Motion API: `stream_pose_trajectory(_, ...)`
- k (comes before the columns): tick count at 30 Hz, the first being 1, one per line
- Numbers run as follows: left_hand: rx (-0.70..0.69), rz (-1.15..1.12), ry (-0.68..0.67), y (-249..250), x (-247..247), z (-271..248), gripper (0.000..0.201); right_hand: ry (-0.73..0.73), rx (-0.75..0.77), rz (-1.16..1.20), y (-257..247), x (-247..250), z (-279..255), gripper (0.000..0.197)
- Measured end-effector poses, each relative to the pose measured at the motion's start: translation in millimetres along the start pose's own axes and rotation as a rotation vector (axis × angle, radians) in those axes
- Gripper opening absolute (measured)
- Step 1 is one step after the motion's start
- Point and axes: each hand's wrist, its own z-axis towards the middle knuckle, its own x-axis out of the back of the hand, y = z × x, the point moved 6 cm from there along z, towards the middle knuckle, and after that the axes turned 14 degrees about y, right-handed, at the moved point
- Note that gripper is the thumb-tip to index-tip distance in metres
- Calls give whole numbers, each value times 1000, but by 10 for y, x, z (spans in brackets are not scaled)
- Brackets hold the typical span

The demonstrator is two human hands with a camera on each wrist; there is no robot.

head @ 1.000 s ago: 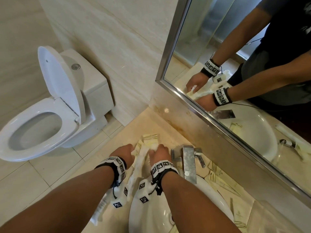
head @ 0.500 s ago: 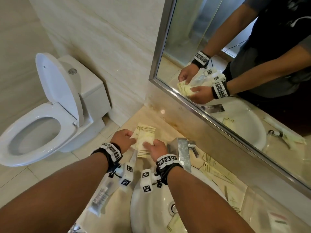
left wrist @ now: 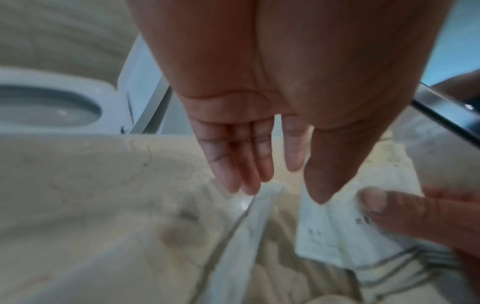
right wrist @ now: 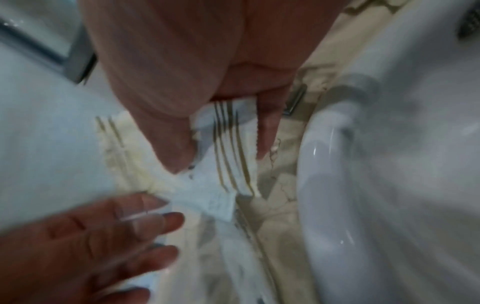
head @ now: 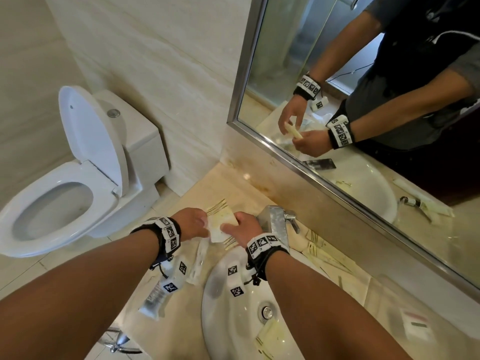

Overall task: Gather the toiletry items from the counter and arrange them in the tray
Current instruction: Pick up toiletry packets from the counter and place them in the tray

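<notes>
Nearest: white sink (head: pixel 220 318), drain visible, one cream sachet (head: pixel 271 336) lying inside the bowl, presumably strayed from the scatter.

Left of the sink, on the marble tabletop (head: pixel 241 183): clear-wrapped tube (head: pixel 155 298) and a slim clear-wrapped item (head: pixel 198 258), both flat and ungathered.

Right edge: transparent tray (head: pixel 415 326), its walls faint, holding what looks like one small white packet; the rest cannot be made out.

Middle: both hands over the tabletop behind the sink rim. Right hand (head: pixel 240 231) pinches a gold-striped cream packet (head: pixel 222 226), thumb on top and fingers beneath, a grip suited to a thin, limp wrapper. Left hand (head: pixel 191 224) has fingers straight and loose, its thumb touching the packet's left edge, likely steadying it; it grips nothing.

Beside the right wrist: chrome faucet (head: pixel 275 224). Past it, more striped sachets (head: pixel 324 253) strewn along the backsplash.

Farthest: mirror (head: pixel 298 74), and a toilet (head: pixel 78 183) with raised lid.
</notes>
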Motion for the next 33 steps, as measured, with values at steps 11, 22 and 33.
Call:
stream_pose_trajectory(11,-177,536,-65,-13,-195,-43,76,117,387,-849,52,-149,-49,28)
stream_pose_trajectory(22,-240,678,-122,108,-429,69,59,34,207,-902,381,-183,60,46)
stream_pose_trajectory(33,-347,824,-83,200,-439,144,50,-12,242,-921,263,-326,121,44)
